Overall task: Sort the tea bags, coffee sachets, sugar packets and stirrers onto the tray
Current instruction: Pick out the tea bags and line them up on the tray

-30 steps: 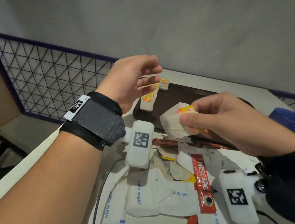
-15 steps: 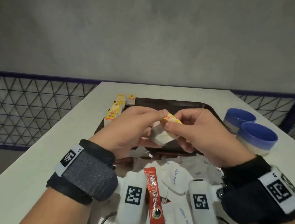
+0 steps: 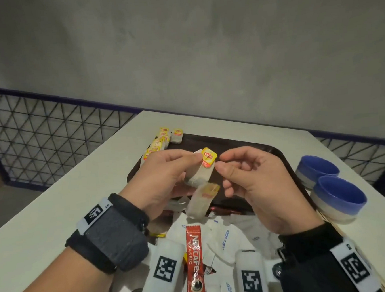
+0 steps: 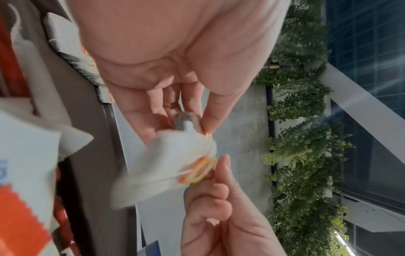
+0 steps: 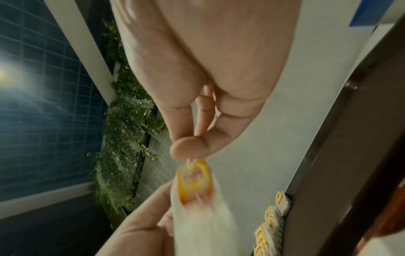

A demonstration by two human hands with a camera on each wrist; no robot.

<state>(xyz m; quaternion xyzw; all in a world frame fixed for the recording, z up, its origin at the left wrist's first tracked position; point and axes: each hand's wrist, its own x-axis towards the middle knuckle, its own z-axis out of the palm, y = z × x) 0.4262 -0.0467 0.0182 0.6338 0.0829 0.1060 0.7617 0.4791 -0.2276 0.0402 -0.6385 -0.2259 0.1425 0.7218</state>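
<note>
Blue bowls flank tray; left hand pinches tea bag, right hand loose

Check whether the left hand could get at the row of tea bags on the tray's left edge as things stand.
Probably yes for reach: the row of tea bags lies just beyond the left hand with nothing between. But its fingers are holding a tea bag, so they aren't free.

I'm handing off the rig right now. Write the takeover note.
Left hand pinches a tea bag above the tray; a second, blurred bag hangs below it. Right hand: fingertips at the tag, grip unclear. Done: a row of tea bags along the tray's far left edge. Left: coffee sachet and sugar packets lie on the table.
</note>
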